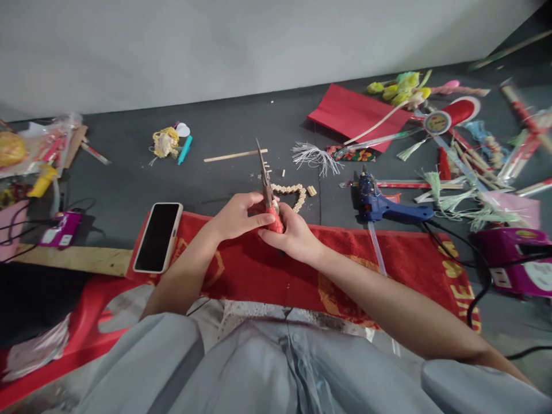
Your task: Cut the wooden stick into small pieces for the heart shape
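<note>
My right hand (pixel 295 234) is wrapped round the red handles of a pair of scissors (pixel 276 221), whose blades point up and away from me. My left hand (pixel 241 217) is closed at the same scissors, its thumb across the handle; its fingertips are partly hidden behind the tool. Just beyond my hands lies a curved outline of short beige stick pieces (pixel 298 192), partly covered by my fingers. A small cluster of cut pieces (pixel 311 191) sits at its right. Past the blades rests a thin wooden stick (pixel 233 156), with a few short bits nearby.
A red towel (pixel 259 276) lies under my forearms, with a phone (pixel 158 237) on its left end. To the right are a blue glue gun (pixel 379 204), white thread (pixel 317 156), red paper (pixel 357 115) and a purple box (pixel 513 259). A teal pen (pixel 185 150) lies left.
</note>
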`<state>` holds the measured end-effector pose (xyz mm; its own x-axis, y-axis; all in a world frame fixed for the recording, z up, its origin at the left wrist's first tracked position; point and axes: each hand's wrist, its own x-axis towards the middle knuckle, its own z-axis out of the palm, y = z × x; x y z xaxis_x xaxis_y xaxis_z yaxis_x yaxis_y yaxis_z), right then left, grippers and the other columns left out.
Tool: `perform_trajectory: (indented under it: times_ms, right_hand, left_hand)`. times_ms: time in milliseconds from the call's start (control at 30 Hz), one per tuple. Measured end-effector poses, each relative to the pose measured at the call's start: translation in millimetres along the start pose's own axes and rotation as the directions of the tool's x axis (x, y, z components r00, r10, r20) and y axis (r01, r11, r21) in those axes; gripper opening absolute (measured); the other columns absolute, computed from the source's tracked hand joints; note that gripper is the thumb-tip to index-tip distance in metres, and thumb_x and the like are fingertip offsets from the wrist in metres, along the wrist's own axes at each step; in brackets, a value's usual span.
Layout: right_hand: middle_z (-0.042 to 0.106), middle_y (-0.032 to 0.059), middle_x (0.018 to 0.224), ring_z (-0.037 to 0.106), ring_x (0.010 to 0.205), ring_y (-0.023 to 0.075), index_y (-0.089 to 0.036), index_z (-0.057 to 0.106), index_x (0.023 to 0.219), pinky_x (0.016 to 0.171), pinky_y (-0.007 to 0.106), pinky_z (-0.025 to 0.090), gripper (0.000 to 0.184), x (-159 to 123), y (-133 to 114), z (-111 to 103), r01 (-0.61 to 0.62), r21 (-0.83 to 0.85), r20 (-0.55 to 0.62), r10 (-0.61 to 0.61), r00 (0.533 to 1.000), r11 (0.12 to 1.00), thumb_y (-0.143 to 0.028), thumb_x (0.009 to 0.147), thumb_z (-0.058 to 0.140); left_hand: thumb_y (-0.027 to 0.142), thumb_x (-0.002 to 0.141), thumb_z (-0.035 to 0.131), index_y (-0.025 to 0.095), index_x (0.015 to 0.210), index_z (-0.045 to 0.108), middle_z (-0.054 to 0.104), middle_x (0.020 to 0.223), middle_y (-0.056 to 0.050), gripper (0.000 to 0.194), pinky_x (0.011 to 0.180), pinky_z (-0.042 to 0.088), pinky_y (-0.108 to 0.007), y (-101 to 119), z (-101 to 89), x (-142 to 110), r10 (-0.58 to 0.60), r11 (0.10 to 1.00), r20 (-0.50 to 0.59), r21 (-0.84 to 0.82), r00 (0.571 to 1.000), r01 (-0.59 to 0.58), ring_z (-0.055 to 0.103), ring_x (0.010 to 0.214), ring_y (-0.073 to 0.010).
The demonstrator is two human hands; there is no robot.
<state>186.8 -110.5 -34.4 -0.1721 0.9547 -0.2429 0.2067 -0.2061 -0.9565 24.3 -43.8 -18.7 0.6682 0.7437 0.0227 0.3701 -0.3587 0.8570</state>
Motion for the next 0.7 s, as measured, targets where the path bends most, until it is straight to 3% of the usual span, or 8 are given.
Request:
perform_trajectory:
  times_ms: [167, 567, 700]
  right_hand:
    - [0.061, 0.0028, 0.084, 0.056, 0.073, 0.0187, -0.022, 0.046, 0.092, 0.070, 0.035, 0.045, 0.040, 1, 2, -1, 0.047, -0.076, -0.021, -0.048, 0.999, 0.996, -0.043, 0.062, 0.061]
    - [0.054, -0.0019, 0.067, 0.049, 0.060, 0.0144, -0.023, 0.040, 0.082, 0.061, 0.030, 0.039, 0.031, -2, -3, -4, 0.137, -0.115, -0.019, -0.140, 0.990, 0.984, -0.040, 0.061, 0.055]
    - [0.053, -0.0032, 0.066, 0.047, 0.059, 0.0138, -0.024, 0.040, 0.081, 0.060, 0.030, 0.038, 0.030, -3, -5, -6, 0.122, -0.106, -0.036, -0.126, 0.991, 0.987, -0.039, 0.060, 0.056]
  left_hand:
    - [0.063, 0.069, 0.073, 0.017, 0.087, 0.070, 0.074, 0.085, -0.006, 0.050, 0.070, 0.058, -0.028, 0, 7.3, 1, -0.020, 0.979, -0.018, -0.203, 1.000, 0.016, 0.071, 0.078, -0.0194]
    - [0.059, 0.066, 0.077, 0.019, 0.069, 0.066, 0.071, 0.073, -0.004, 0.041, 0.071, 0.060, -0.030, 8, 14.1, -3, 0.055, 0.981, -0.161, -0.175, 0.985, -0.084, 0.069, 0.069, -0.0184]
    - [0.065, 0.066, 0.074, 0.019, 0.073, 0.068, 0.074, 0.078, -0.005, 0.047, 0.073, 0.060, -0.032, 9, 15.8, -2, 0.039, 0.981, -0.178, -0.180, 0.983, -0.071, 0.070, 0.073, -0.0200]
